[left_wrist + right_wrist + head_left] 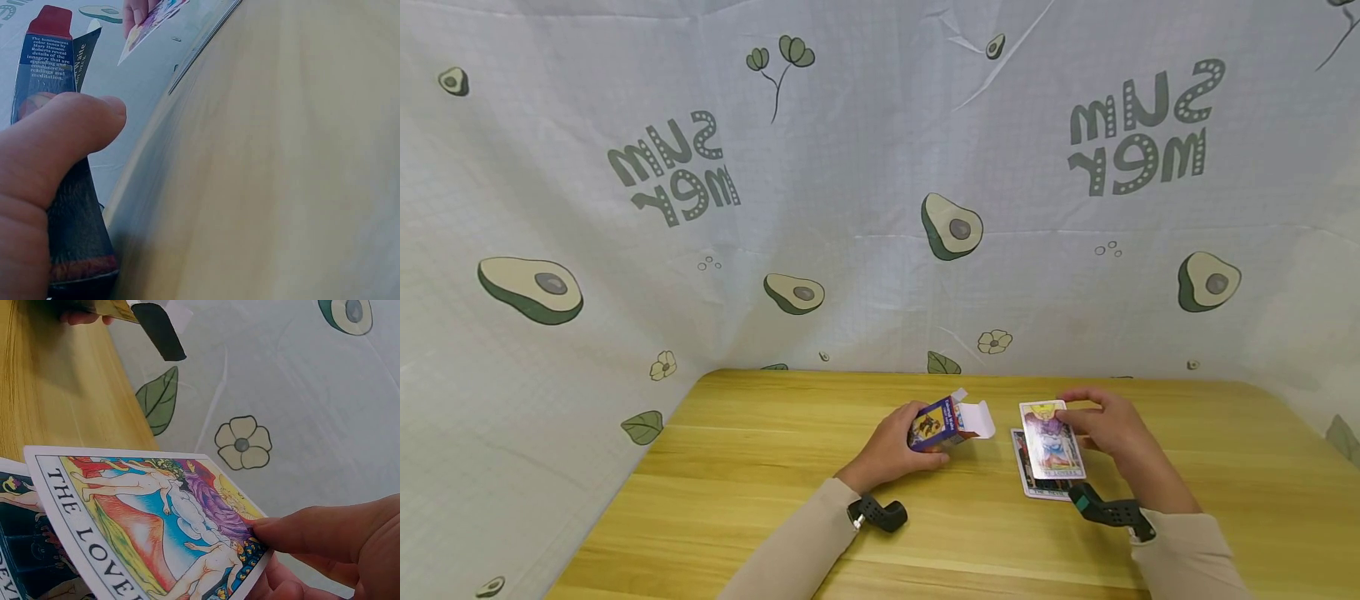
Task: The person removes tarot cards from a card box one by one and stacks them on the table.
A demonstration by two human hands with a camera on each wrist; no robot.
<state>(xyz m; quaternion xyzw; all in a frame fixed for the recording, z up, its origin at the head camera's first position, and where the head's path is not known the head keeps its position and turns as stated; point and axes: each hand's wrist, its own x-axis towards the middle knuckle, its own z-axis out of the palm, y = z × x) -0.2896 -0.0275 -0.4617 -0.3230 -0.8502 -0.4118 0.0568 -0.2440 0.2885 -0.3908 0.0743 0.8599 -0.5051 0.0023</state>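
My left hand grips a dark blue tarot card box, its thumb across the near side in the left wrist view. The box lies tilted in the hand, its end flaps open toward the right. Between thumb and fingers my right hand pinches a tarot card by its far edge. "THE LOVE" reads along the near end of that card in the right wrist view. Partly hidden beneath it, a dark tarot card lettered "DEV" lies face up on the table.
The wooden table has yellow, streaky grain. Behind and to the left hangs a pale curtain printed with avocados, leaves and lettering. Black camera mounts are strapped to both wrists.
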